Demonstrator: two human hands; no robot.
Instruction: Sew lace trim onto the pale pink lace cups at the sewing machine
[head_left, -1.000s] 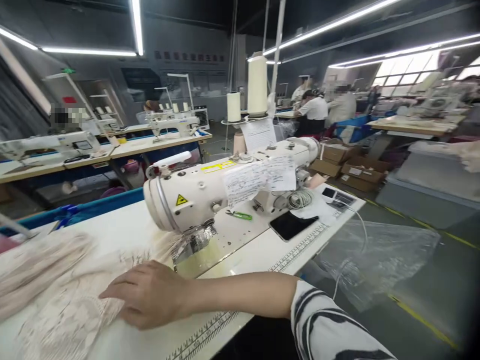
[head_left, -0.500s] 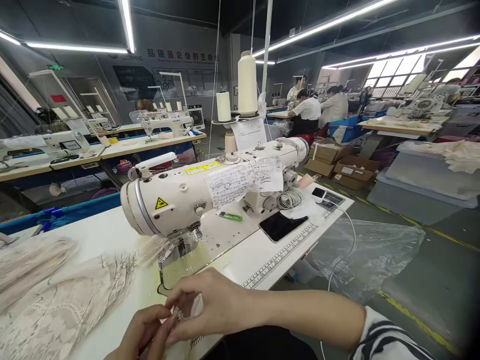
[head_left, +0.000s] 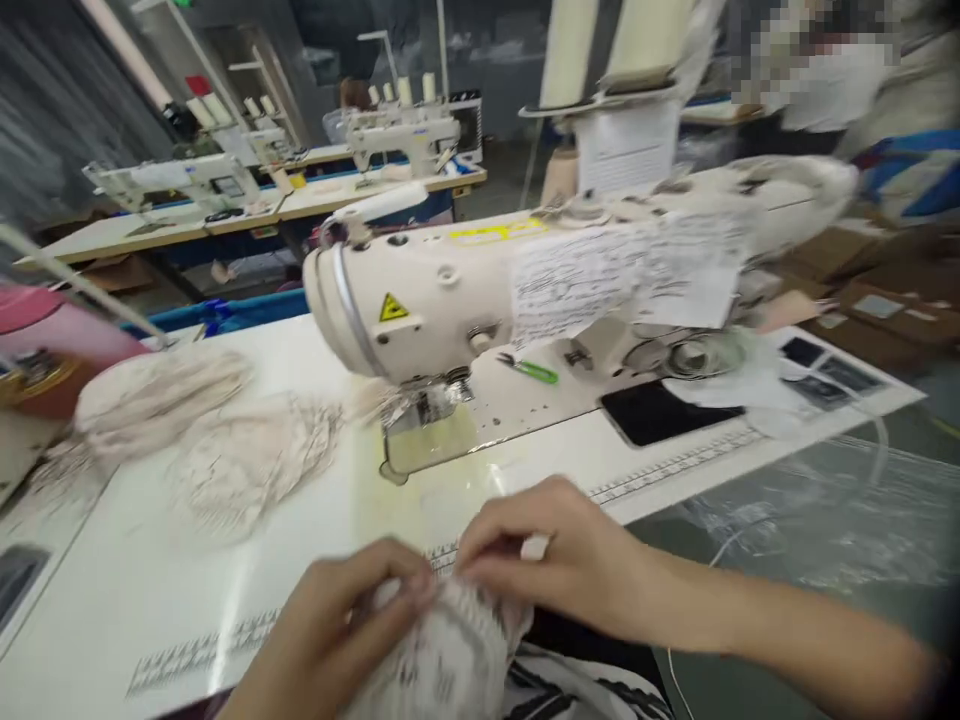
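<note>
A piece of pale lace fabric hangs between my two hands, below the front edge of the sewing table. My left hand pinches its upper edge between thumb and fingers. Close beside it, my right hand pinches the same edge, thumb against fingertips. A small white bit shows in the curl of the right fingers; what it is I cannot make out. The white sewing machine stands beyond my hands. More pale lace pieces lie to its left on the table, blurred by motion.
Green thread snips lie on the machine bed. A black phone and a coil of cord rest to the right. Handwritten sheets hang on the machine arm. Thread cones stand behind. Plastic sheeting is on the floor.
The head view has swung left and down. My hands have moved apart a little, and the lace fabric, mostly hidden before, now shows spread below them.
</note>
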